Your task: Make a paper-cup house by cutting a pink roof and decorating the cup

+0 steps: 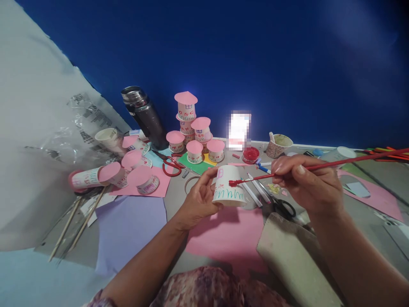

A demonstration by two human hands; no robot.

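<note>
My left hand (202, 197) is closed around a white paper cup (227, 197) turned upside down, with its wide rim at the bottom. A purple window, red marks and green grass strokes decorate its side. Between the fingers of my right hand (308, 181) is a red-handled paintbrush (348, 162). Its bristles, loaded with red paint, are at the cup's side; whether they touch it I cannot tell. Behind the cup sits an open pot of red paint (251, 154). Pink paper (226, 234) lies below both hands.
Several decorated cups with pink cone roofs (185, 99) stand stacked at the back, others lying at left. A dark flask (145, 117) leans against the wall. Red-handled scissors (172, 167), black-handled scissors (284, 209), markers (252, 194), a beige cloth (294, 260) and a glowing, blurred-out screen (239, 130) are around.
</note>
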